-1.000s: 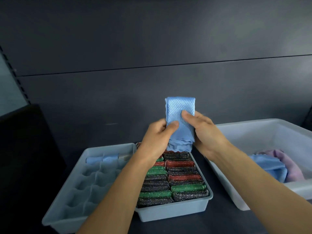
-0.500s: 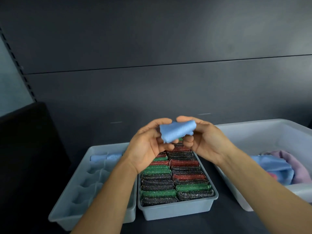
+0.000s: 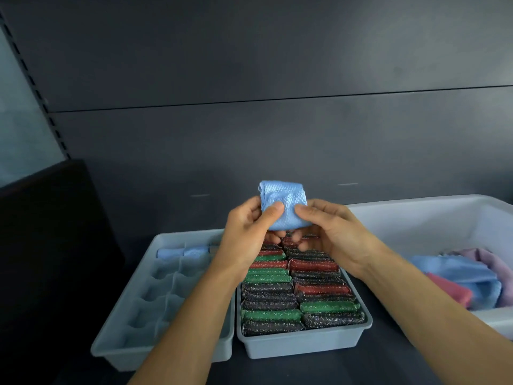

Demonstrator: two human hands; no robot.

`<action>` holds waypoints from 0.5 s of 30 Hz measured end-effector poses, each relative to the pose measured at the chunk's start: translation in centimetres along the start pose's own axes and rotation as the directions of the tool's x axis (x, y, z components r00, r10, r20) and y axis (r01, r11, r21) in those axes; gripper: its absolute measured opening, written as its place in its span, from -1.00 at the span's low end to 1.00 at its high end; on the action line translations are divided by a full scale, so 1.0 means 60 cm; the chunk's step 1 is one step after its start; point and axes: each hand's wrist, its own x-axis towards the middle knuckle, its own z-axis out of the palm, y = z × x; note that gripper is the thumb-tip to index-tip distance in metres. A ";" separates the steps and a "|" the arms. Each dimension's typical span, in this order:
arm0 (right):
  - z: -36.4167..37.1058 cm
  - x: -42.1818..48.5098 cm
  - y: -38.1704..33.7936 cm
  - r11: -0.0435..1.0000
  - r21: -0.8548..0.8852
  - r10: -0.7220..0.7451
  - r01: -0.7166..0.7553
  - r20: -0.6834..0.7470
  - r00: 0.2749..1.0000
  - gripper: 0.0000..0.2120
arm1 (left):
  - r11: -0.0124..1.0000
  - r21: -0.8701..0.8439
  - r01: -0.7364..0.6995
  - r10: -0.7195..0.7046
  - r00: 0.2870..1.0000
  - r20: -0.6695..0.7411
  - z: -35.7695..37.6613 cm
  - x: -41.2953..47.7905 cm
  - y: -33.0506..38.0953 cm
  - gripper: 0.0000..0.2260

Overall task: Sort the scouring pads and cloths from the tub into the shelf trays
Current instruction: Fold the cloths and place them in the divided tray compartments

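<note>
Blue cloth (image 3: pixel 284 208), rolled into a short bundle, is held in the air above the trays, pinched between the left hand (image 3: pixel 247 234) and right hand (image 3: pixel 330 234), fingers closed on it. Keep the roll tight and lower it into a free cell of the divided tray (image 3: pixel 166 295) on the left, beside the rolled cloths (image 3: pixel 183 251) at the back. The pad tray (image 3: pixel 302 343) in the middle looks full. The tub (image 3: pixel 416 218) on the right still holds cloths.

Forearms hiding the divided tray (image 3: pixel 130 315) at its 3 o'clock wall and the far rows of pads (image 3: pixel 299 298) toward 12 o'clock. Tub (image 3: pixel 416 218) cut off at the 3 o'clock edge, with pink cloth (image 3: pixel 488 259) cropped there. Fingers of both hands tucked behind the rolled cloth (image 3: pixel 286 207). Contents of far cells too small to tell.
</note>
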 end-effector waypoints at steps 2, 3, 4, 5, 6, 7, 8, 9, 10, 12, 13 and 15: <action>0.010 0.001 0.000 0.999 -0.010 -0.039 0.039 -0.007 0.999 -0.90 | 1.000 -0.020 -0.010 0.010 1.000 0.001 -0.004 -0.004 -0.006 -0.85; 0.015 0.003 0.002 0.999 0.016 -0.042 0.042 0.001 0.999 -0.87 | 0.999 -0.043 -0.007 0.007 1.000 0.003 -0.008 -0.005 -0.006 -0.85; 0.018 0.005 0.004 0.997 0.068 -0.034 0.033 0.014 0.999 -0.84 | 0.997 -0.079 0.000 0.001 1.000 0.013 -0.013 -0.006 -0.006 -0.86; 0.023 0.008 0.005 0.991 0.132 -0.018 0.014 0.024 1.000 -0.80 | 0.991 -0.130 0.016 -0.012 0.999 0.034 -0.019 -0.007 -0.004 -0.87; 0.028 0.011 0.008 0.981 0.196 0.004 -0.010 0.029 1.000 -0.76 | 0.981 -0.190 0.039 -0.026 0.997 0.067 -0.024 -0.008 -0.004 -0.87; 0.032 0.015 0.011 0.967 0.252 0.032 -0.039 0.032 0.999 -0.73 | 0.968 -0.242 0.064 -0.039 0.994 0.105 -0.030 -0.010 -0.003 -0.85; 0.037 0.019 0.016 0.954 0.292 0.057 -0.065 0.037 0.998 -0.71 | 0.955 -0.283 0.091 -0.054 0.989 0.137 -0.037 -0.012 -0.003 -0.81; 0.043 0.021 0.022 0.947 0.312 0.072 -0.083 0.046 0.996 -0.68 | 0.942 -0.313 0.121 -0.073 0.984 0.162 -0.046 -0.014 -0.005 -0.76; 0.048 0.024 0.027 0.946 0.311 0.077 -0.090 0.055 0.996 -0.66 | 0.931 -0.331 0.155 -0.097 0.978 0.187 -0.056 -0.016 -0.008 -0.71; 0.057 0.033 0.032 0.963 0.255 0.073 -0.090 0.076 0.994 -0.65 | 0.928 -0.309 0.210 -0.145 0.965 0.220 -0.078 -0.014 -0.010 -0.67; 0.063 0.039 0.030 0.974 0.208 0.071 -0.089 0.092 0.993 -0.66 | 0.940 -0.263 0.217 -0.163 0.963 0.213 -0.090 -0.010 -0.009 -0.68; 0.078 0.058 0.019 0.992 0.097 0.065 -0.076 0.116 0.991 -0.73 | 0.979 -0.102 0.174 -0.159 0.976 0.146 -0.114 0.007 -0.003 -0.76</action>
